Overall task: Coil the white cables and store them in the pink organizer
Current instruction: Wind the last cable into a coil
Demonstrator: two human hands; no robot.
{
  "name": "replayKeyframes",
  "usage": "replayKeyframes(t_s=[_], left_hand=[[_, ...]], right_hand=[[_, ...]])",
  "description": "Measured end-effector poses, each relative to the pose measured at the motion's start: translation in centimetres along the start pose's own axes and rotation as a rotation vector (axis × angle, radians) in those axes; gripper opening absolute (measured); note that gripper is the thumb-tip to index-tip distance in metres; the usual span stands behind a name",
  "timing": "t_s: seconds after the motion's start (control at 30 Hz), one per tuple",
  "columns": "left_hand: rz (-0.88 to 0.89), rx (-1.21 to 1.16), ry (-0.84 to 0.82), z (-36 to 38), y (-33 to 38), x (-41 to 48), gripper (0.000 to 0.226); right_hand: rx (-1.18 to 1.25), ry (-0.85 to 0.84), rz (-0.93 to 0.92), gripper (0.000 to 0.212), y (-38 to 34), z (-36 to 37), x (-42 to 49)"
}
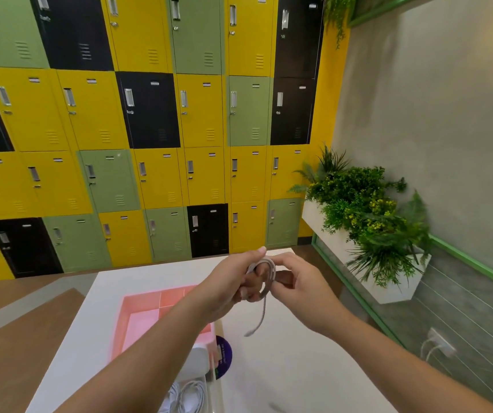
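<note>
So you're holding both hands up over the far part of the white counter [284,368], with a white cable [270,274] wound into a small loop between them. Your left hand [233,281] is curling its fingers in and around the loop, with one finger poking up past the top of it. Your right hand [297,289] is pinching the right side of that same loop between thumb and fingertips. The loose tail of the cable is dangling down from the loop, plug end at the bottom, hanging in the air above the counter.

The pink organizer [138,311] is sitting on the counter under your left forearm, open on top, with dividers splitting it into compartments. Right at its near corner a purple disc [226,353] is lying next to a rounded white block [199,360], can't tell what that one is. More white cords [191,394] are lying bunched at the very bottom edge.

Behind the counter a wall of yellow, green and black lockers [90,114] is filling the view, and a white planter [388,293] of greenery is sitting off to your right
</note>
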State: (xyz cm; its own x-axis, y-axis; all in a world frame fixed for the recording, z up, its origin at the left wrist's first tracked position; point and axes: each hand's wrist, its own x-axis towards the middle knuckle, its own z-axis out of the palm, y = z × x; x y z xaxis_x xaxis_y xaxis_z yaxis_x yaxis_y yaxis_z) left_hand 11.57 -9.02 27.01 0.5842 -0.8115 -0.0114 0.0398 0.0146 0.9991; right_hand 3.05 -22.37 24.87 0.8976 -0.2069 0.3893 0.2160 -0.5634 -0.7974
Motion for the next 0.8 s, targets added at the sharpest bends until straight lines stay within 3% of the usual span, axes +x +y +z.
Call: replayKeyframes(t_s=[0.3,0.7,0.8], left_hand=[[0.077,0.133,0.108,0.2,-0.5,0.4,0.042],[0.282,0.645,0.282,0.0,-1.7,0.8,0.036],[0.293,0.661,0.313,0.2,-2.0,1.2,0.035]], right_hand=[[0.15,0.072,0.231,0.027,-0.9,0.5,0.3],[0.363,-0.123,0.416,0.03,-1.6,-0.7,0.9],[0.275,-0.154,0.357,0.037,-1.9,-0.5,0.9]])
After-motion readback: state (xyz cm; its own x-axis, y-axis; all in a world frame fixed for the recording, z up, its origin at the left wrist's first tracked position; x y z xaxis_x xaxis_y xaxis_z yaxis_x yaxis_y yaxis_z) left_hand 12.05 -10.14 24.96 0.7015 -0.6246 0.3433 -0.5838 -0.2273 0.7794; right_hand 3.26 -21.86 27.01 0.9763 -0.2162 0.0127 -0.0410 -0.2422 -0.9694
